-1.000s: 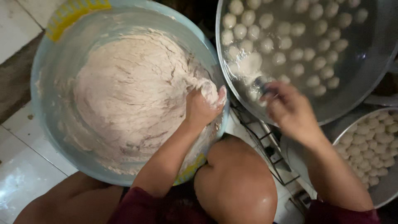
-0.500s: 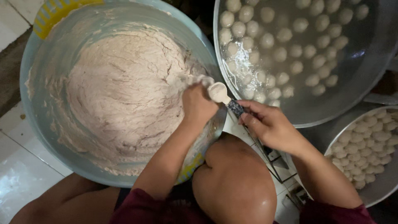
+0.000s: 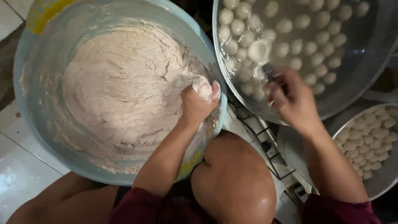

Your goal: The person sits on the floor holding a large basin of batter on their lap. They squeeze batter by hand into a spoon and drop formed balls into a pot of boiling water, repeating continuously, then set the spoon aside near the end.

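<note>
A large light-blue basin [image 3: 29, 103] holds a mound of pale, sticky paste [image 3: 120, 87]. My left hand [image 3: 198, 101] is inside the basin at its right side, fist closed on a lump of paste that bulges out between thumb and fingers. My right hand [image 3: 292, 99] is blurred over the near rim of a big metal pan [image 3: 373, 79] and grips a spoon [image 3: 261, 54] that carries a ball of paste. Several pale balls [image 3: 290, 29] lie in water in that pan.
A second metal tray [image 3: 387, 182] at the lower right holds several formed balls. A wire rack [image 3: 265, 137] lies on the white tiled floor [image 3: 20, 178] between the basin and the pans. My bare knee [image 3: 234, 178] is just below the basin.
My right hand brought the spoon to my left fist at the basin's rim, took a ball of paste, and has now swung back over the metal pan. My left hand stays in the basin, squeezing out another lump.
</note>
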